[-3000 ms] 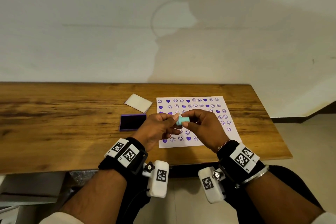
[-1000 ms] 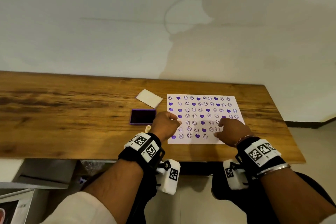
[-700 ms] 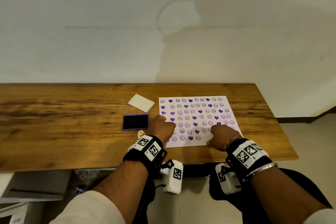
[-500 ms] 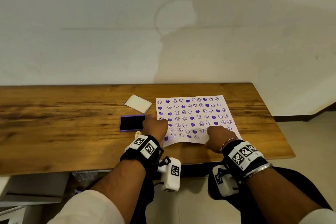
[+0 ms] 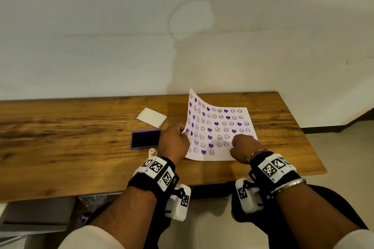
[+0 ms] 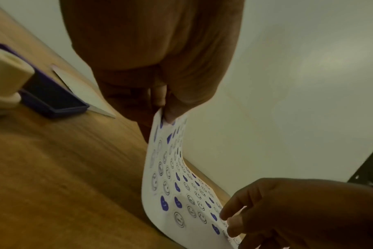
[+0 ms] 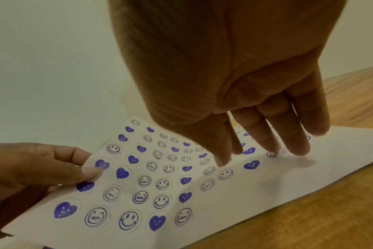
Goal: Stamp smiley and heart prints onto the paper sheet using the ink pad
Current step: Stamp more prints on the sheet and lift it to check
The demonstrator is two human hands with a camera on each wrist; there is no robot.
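The white paper sheet (image 5: 220,127), covered in purple smiley and heart prints, lies on the wooden table (image 5: 70,147). Its left side curls up off the wood. My left hand (image 5: 182,132) pinches that raised left edge between thumb and fingers (image 6: 167,114). My right hand (image 5: 234,143) rests with straight fingers (image 7: 275,146) on the sheet's near right part, which lies flat. The open purple ink pad (image 5: 145,139) sits just left of my left hand. A cream stamp (image 5: 152,152) stands at its near corner.
The ink pad's pale lid (image 5: 151,117) lies behind the pad. The table's near edge (image 5: 222,180) runs just below the sheet, with the floor beyond the right end. A plain wall stands behind the table.
The teal stamp held by both hands earlier is out of sight. My left hand has taken the sheet's left edge and lifted it; my right hand stays down on the sheet.
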